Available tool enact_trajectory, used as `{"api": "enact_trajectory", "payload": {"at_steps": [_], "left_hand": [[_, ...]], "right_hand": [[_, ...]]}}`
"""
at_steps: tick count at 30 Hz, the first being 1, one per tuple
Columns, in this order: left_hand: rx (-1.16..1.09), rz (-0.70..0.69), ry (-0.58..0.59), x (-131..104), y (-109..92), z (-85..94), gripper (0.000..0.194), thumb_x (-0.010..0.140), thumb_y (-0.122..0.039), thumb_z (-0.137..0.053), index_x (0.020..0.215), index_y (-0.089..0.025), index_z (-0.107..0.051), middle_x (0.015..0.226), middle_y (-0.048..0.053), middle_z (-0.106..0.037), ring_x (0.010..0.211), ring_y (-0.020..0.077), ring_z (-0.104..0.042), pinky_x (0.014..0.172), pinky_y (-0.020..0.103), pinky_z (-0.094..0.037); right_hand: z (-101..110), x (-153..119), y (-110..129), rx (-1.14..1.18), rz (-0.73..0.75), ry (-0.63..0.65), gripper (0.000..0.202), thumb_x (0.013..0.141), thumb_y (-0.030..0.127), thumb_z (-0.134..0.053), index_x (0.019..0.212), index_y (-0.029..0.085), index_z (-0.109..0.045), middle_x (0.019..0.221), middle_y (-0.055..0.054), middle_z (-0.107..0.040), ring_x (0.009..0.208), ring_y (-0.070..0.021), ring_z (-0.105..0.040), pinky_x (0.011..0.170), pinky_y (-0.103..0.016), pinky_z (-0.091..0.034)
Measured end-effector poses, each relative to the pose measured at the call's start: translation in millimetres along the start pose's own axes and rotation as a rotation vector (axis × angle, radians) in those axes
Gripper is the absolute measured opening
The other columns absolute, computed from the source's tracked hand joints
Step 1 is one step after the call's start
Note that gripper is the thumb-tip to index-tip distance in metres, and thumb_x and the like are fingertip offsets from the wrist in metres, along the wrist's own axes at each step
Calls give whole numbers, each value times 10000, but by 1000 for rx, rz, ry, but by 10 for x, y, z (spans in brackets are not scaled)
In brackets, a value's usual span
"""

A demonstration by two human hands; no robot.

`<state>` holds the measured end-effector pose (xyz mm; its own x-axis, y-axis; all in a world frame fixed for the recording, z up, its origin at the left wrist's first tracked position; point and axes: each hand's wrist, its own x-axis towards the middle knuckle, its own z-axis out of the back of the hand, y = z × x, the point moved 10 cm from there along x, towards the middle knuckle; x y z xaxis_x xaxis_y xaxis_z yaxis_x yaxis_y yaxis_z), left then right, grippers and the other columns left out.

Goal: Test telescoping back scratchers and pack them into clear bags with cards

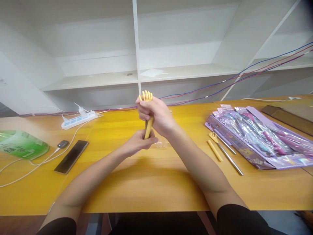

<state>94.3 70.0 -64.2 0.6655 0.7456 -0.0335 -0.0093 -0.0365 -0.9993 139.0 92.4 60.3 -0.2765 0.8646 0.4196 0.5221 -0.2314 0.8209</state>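
A yellow back scratcher (pixel 148 129) is held upright in front of me above the table, its curved claw fingers pointing up. My right hand (pixel 160 114) is wrapped round its upper part just below the claw. Lower down, my left hand (pixel 140 142) closes on the yellow handle with thumb and fingers. A strip of grey metal shows beside the handle, and my fingers hide the rest. Behind my hands lies clear plastic film (pixel 161 143), partly covered by them.
On the right lie a loose yellow handle (pixel 215 150), a metal rod with a yellow claw (pixel 230 158), and a purple box (pixel 237 142) of wrapped back scratchers. A phone (pixel 70 156), power strip (pixel 79 120) and green bag (pixel 23 144) are left. Cables run behind.
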Motion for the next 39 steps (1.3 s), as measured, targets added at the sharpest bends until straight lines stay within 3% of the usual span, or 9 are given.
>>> {"api": "enact_trajectory", "payload": {"at_steps": [7,14,17,20,26,34,39], "left_hand": [[118,53,-16,-38,27,-11,557,928,-547,-783,724,-218,-382,578,-86,-347,535,65,-273,544,255,-192],[257,112,-14,-28,105,9,523,921,-591,-762,741,-214,-448,598,-82,-400,498,64,-315,510,241,-232],[324,96,-36,-37,87,41,524,953,-597,-697,711,-216,-430,591,-75,-392,489,72,-330,510,251,-219],[400,113,-92,-62,67,97,545,950,-553,-676,675,-225,-338,573,-81,-308,487,74,-294,523,261,-185],[478,101,-188,-103,-41,190,505,882,-463,-687,676,-226,-290,625,-68,-277,545,82,-260,550,262,-179],[509,84,-249,-159,-149,319,450,892,-476,-661,698,-228,-340,614,-69,-339,517,88,-324,537,250,-236],[596,60,-288,-206,-305,359,367,877,-415,-644,693,-216,-397,620,-63,-386,553,93,-356,542,252,-245]], "right_hand": [[26,-1,64,7,19,-18,279,863,389,-786,986,173,-660,673,89,-326,566,-64,-272,562,-259,-214],[392,-135,757,-76,273,-140,259,902,454,-778,970,265,-616,682,77,-252,541,-100,-171,510,-302,-164],[537,-257,1058,-126,350,-144,273,910,476,-755,864,281,-570,651,73,-206,530,-109,-114,491,-320,-168],[590,-357,1246,-128,398,-114,429,874,566,-773,724,280,-491,605,68,-151,533,-116,-67,483,-351,-148],[501,-385,1293,-76,442,11,747,840,712,-780,543,242,-281,516,53,-53,500,-95,-32,477,-379,-105],[497,-361,1162,-44,412,-19,642,842,653,-760,528,254,-368,517,43,-57,498,-108,-42,521,-399,-112],[472,-412,1210,6,459,-88,651,836,602,-767,537,229,-325,527,51,-36,486,-88,-9,534,-401,-55]]}}
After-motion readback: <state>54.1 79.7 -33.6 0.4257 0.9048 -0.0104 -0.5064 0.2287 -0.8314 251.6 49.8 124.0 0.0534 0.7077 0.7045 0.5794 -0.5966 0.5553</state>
